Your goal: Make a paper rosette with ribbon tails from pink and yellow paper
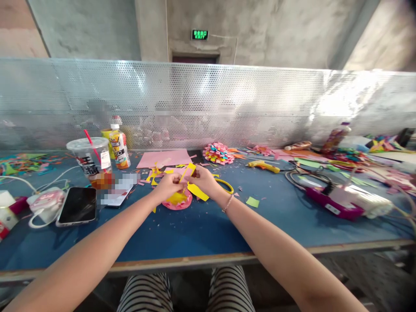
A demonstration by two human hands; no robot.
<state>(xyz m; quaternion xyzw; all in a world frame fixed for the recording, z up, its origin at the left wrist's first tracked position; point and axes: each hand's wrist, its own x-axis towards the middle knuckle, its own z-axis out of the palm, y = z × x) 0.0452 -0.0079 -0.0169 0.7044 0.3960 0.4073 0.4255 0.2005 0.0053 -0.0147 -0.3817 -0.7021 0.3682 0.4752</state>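
My left hand [169,186] and my right hand [205,181] meet above the blue table. Between their pinched fingers are paper strips [189,170], pink and yellow, lying one against the other. Just below my hands rests a round paper piece [177,201] with a yellow middle and a pink rim. A yellow paper piece [198,192] shows under my right hand. Beside that hand, partly covered by it, is a yellow loop handle [225,185], perhaps of scissors. Yellow and pink scraps [154,175] lie behind my left hand.
A pink paper sheet [164,158], a layered paper flower [218,153] and a yellow glue gun [264,166] lie farther back. On the left stand a plastic cup [89,158], a bottle [118,146] and a phone [78,206]. A purple power strip [334,204] with cables lies right.
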